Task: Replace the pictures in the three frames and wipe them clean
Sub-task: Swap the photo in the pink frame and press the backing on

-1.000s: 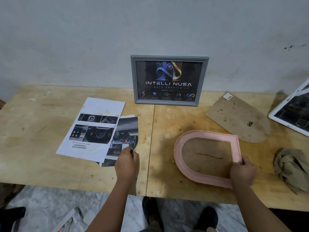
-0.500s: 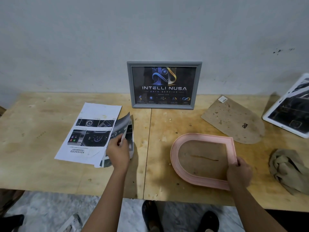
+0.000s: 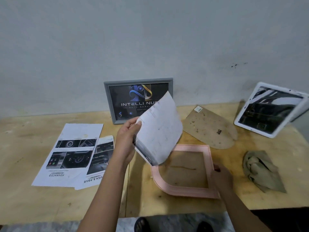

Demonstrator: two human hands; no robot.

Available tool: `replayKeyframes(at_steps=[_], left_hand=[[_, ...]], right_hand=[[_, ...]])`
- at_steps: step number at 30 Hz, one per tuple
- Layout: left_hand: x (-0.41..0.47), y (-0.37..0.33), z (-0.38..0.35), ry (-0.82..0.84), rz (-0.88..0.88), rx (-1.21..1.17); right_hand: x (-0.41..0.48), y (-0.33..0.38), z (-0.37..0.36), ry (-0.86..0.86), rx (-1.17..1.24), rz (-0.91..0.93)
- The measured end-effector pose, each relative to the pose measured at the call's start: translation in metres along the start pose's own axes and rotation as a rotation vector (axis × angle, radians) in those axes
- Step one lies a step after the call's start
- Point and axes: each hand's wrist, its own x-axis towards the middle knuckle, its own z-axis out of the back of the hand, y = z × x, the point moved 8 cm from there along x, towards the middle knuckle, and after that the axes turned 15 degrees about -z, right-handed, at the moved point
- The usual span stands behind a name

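Observation:
My left hand (image 3: 126, 141) holds a printed picture sheet (image 3: 158, 131) by its left edge, lifted and curled, its white back facing me, above the left side of the pink frame (image 3: 182, 190). The pink frame lies flat on the table with an open middle; my right hand (image 3: 221, 176) grips its right edge. A grey frame (image 3: 110, 101) with a dark logo picture leans on the wall behind. A white frame (image 3: 267, 111) with a dark picture leans at the far right. Two more printed sheets (image 3: 71, 153) lie on the left.
A brown arch-shaped backing board (image 3: 210, 129) lies flat behind the pink frame. A crumpled beige cloth (image 3: 260, 169) sits at the right of the wooden table (image 3: 25, 164). My feet show below the table's front edge.
My left hand picked one picture sheet off the pile on the left and carried it up and right over the pink frame. My right hand stayed on the frame's edge.

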Motion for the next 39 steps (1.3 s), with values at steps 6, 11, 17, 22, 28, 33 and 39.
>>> replayKeyframes(at_steps=[6, 11, 17, 22, 28, 33, 39], left_hand=[[-0.014, 0.033, -0.035, 0.108, 0.109, -0.024], [-0.017, 0.061, -0.046, 0.214, 0.249, 0.01], [-0.007, 0.101, -0.033, 0.173, 0.366, 0.125], [0.003, 0.124, -0.012, 0.095, 0.409, 0.332], [-0.016, 0.154, 0.007, 0.26, 0.421, 0.633], [-0.032, 0.147, 0.003, 0.271, 0.183, 0.798], [-0.024, 0.144, -0.003, 0.357, -0.015, 0.913]], right_hand=[[0.008, -0.004, 0.0, 0.107, -0.015, -0.032], [-0.001, 0.012, 0.023, -0.072, 0.287, 0.016], [-0.007, 0.056, -0.004, 0.477, 0.386, -0.016], [-0.003, 0.046, -0.006, 0.313, 0.146, 0.138], [0.009, 0.011, -0.017, 0.227, -0.112, 0.02], [0.009, 0.005, -0.021, 0.163, -0.355, 0.077], [0.013, 0.009, -0.022, 0.094, -0.39, 0.109]])
